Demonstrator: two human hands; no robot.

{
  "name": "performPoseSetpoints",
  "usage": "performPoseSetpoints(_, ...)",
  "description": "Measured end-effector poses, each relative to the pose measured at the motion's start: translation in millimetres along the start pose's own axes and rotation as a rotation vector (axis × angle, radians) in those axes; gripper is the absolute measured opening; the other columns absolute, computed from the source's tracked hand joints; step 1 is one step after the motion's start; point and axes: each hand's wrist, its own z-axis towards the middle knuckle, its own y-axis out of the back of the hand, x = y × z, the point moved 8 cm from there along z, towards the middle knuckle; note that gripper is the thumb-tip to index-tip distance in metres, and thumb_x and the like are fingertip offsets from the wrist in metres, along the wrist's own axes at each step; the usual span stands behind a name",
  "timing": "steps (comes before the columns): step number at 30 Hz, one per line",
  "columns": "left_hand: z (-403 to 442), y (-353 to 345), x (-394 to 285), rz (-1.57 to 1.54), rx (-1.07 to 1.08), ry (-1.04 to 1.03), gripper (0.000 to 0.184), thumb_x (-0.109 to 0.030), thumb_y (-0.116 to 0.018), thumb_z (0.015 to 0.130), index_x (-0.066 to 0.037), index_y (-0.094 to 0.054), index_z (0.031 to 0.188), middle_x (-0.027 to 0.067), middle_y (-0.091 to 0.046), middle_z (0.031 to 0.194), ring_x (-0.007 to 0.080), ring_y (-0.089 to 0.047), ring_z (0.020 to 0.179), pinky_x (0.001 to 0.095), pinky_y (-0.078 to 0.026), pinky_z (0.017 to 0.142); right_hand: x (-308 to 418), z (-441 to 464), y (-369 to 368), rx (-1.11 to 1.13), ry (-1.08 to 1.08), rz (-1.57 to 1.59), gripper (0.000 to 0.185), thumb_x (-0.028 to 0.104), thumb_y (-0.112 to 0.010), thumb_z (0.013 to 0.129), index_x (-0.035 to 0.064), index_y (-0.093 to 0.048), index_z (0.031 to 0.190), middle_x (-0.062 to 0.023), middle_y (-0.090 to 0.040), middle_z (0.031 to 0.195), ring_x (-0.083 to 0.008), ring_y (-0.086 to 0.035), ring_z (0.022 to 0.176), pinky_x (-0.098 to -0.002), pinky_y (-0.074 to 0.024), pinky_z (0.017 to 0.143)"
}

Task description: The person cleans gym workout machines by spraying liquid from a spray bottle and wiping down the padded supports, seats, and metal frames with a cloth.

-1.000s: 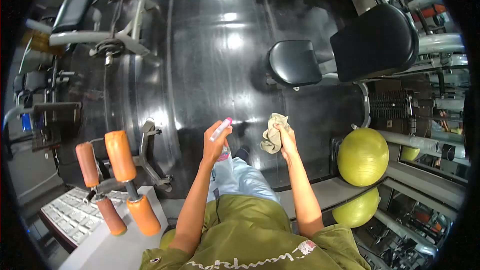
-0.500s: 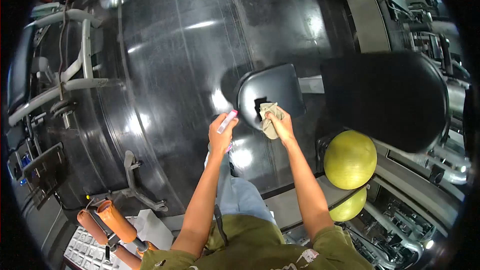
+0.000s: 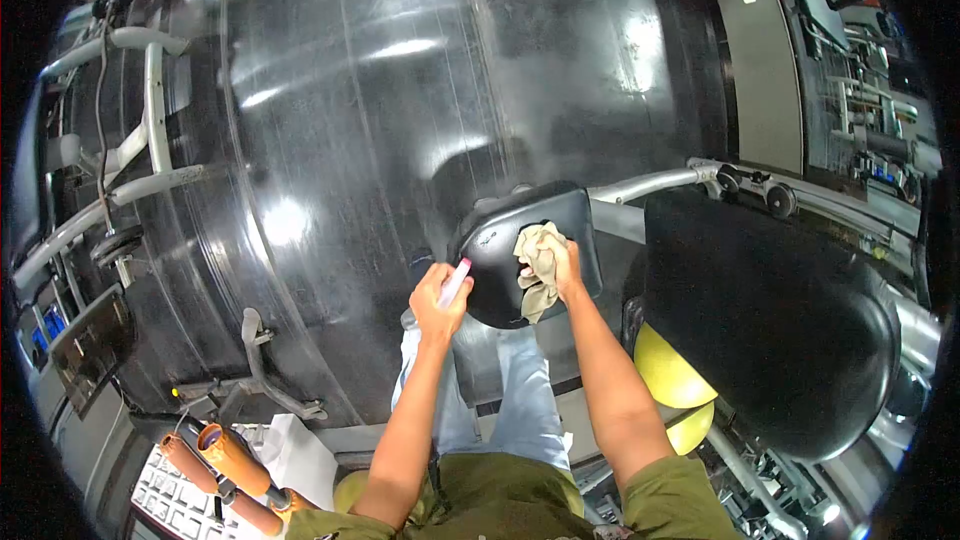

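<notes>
My left hand point(image 3: 436, 305) is closed round a spray bottle point(image 3: 457, 282); its pale head and pink nozzle tip show, while the rest is hidden by the fingers. It is just left of a black padded seat point(image 3: 490, 240). Bunched in my right hand point(image 3: 568, 270) is a beige cloth point(image 3: 540, 258), over the right part of that seat. Whether the cloth presses on the padding I cannot tell. The seat's surface has a few small shiny marks near its far left edge.
A large black backrest pad point(image 3: 770, 320) stands at the right, partly covering yellow exercise balls point(image 3: 672, 370). A metal machine frame point(image 3: 155, 110) is at the left. Orange foam rollers point(image 3: 235, 458) sit at the lower left, beside a white box point(image 3: 300, 460). Dark rubber flooring point(image 3: 330, 160) lies ahead.
The view has shifted, so the seat and backrest appear lower. My right hand with the cloth is now farther over the seat's right side. The bottle stays in my left hand.
</notes>
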Motion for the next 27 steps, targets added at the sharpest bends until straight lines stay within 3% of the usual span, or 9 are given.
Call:
performPoseSetpoints(3, -23.7, -7.5, 10.2, -0.02, -0.102, -0.012, 0.017, -0.016, -0.071, 0.084, -0.002, -0.061, 0.086, 0.0123, -0.057, 0.08, 0.03, -0.059, 0.071, 0.0379, -0.046, 0.068, 2.5, 3.4, 1.5, 0.02, -0.029, -0.027, 0.029, 0.017, -0.059, 0.078, -0.0055, -0.066, 0.094, -0.0197, -0.067, 0.084, -0.0305, -0.069, 0.068, -0.0396, -0.0585, 0.051)
performPoseSetpoints(5, -39.4, -8.4, 25.4, -0.033, -0.372, 0.034, 0.017, -0.018, -0.07, 0.086, -0.002, -0.063, 0.089, 0.0158, -0.06, 0.087, 0.0347, -0.06, 0.082, 0.0398, -0.047, 0.076, 9.2, 0.9, -5.1, 0.058, -0.022, -0.033, 0.031, 0.021, -0.059, 0.079, -0.0043, -0.067, 0.094, -0.0194, -0.069, 0.08, -0.0312, -0.071, 0.066, -0.0371, -0.0554, 0.045)
performPoseSetpoints(6, -46.3, -11.6, 25.7, 0.003, -0.445, 0.054, 0.015, -0.016, -0.067, 0.09, -0.002, -0.062, 0.093, 0.0165, -0.059, 0.091, 0.0346, -0.058, 0.087, 0.0418, -0.046, 0.079, 8.2, 2.0, -4.4, 0.094, -0.064, -0.077, 0.033, 0.022, -0.059, 0.081, -0.0066, -0.067, 0.097, -0.02, -0.069, 0.084, -0.032, -0.071, 0.068, -0.0393, -0.0589, 0.048)
performPoseSetpoints(9, -56.0, -27.7, 26.7, 0.155, -0.677, 0.16, 0.019, -0.022, -0.066, 0.092, -0.004, -0.065, 0.097, 0.0131, -0.062, 0.095, 0.0332, -0.059, 0.089, 0.0435, -0.044, 0.081, 3.3, 5.4, -3.5, 0.153, -0.122, -0.12, 0.038, 0.024, -0.059, 0.087, -0.0092, -0.065, 0.105, -0.0208, -0.07, 0.089, -0.0318, -0.072, 0.07, -0.0427, -0.0627, 0.051)
performPoseSetpoints(12, -60.3, -40.7, 42.1, 0.181, -0.946, 0.267, 0.018, -0.023, -0.067, 0.092, -0.008, -0.068, 0.101, 0.0088, -0.064, 0.092, 0.0299, -0.061, 0.089, 0.0435, -0.044, 0.08, 7.7, 4.0, -9.3, 0.19, -0.069, -0.19, 0.039, 0.027, -0.056, 0.093, -0.0081, -0.065, 0.107, -0.0194, -0.071, 0.089, -0.0291, -0.071, 0.066, -0.0396, -0.0615, 0.05)
performPoseSetpoints(13, -63.4, -43.7, 45.7, 0.14, -1.038, 0.27, 0.017, -0.022, -0.067, 0.091, -0.008, -0.069, 0.101, 0.0083, -0.065, 0.092, 0.0292, -0.062, 0.088, 0.0435, -0.044, 0.079, 5.0, 4.9, -8.7, 0.179, -0.097, -0.201, 0.032, 0.028, -0.059, 0.083, 0.0027, -0.068, 0.1, -0.0144, -0.072, 0.08, -0.0265, -0.07, 0.056, -0.0302, -0.0433, 0.038)
performPoseSetpoints(21, -65.4, -45.0, 46.4, 0.135, -1.064, 0.343, 0.018, -0.023, -0.071, 0.085, -0.011, -0.067, 0.097, 0.0058, -0.066, 0.095, 0.0282, -0.063, 0.092, 0.0435, -0.044, 0.081, 12.6, 1.6, -12.5, 0.242, -0.136, -0.285, 0.04, 0.031, -0.059, 0.085, 0.0018, -0.063, 0.112, -0.014, -0.072, 0.089, -0.0254, -0.072, 0.065, -0.0296, -0.0434, 0.039)
performPoseSetpoints(25, -65.6, -44.3, 46.8, 0.147, -1.106, 0.326, 0.018, -0.023, -0.072, 0.083, -0.012, -0.067, 0.096, 0.0048, -0.066, 0.095, 0.0285, -0.063, 0.092, 0.044, -0.044, 0.082, 20.4, 2.3, -14.2, 0.31, 0.007, -0.298, 0.037, 0.029, -0.057, 0.093, 0.0005, -0.062, 0.117, -0.0148, -0.072, 0.092, -0.0244, -0.072, 0.073, -0.03, -0.0522, 0.05)
performPoseSetpoints(27, -63.2, -44.1, 49.9, 0.159, -1.084, 0.33, 0.018, -0.023, -0.073, 0.082, -0.012, -0.067, 0.096, 0.0042, -0.065, 0.096, 0.0281, -0.063, 0.092, 0.0431, -0.044, 0.083, 49.9, -11.1, -19.6, 0.162, 0.564, -0.518, 0.024, 0.01, -0.064, 0.093, -0.0017, -0.066, 0.114, -0.0111, -0.071, 0.104, -0.0197, -0.068, 0.097, -0.0337, -0.0534, 0.088)
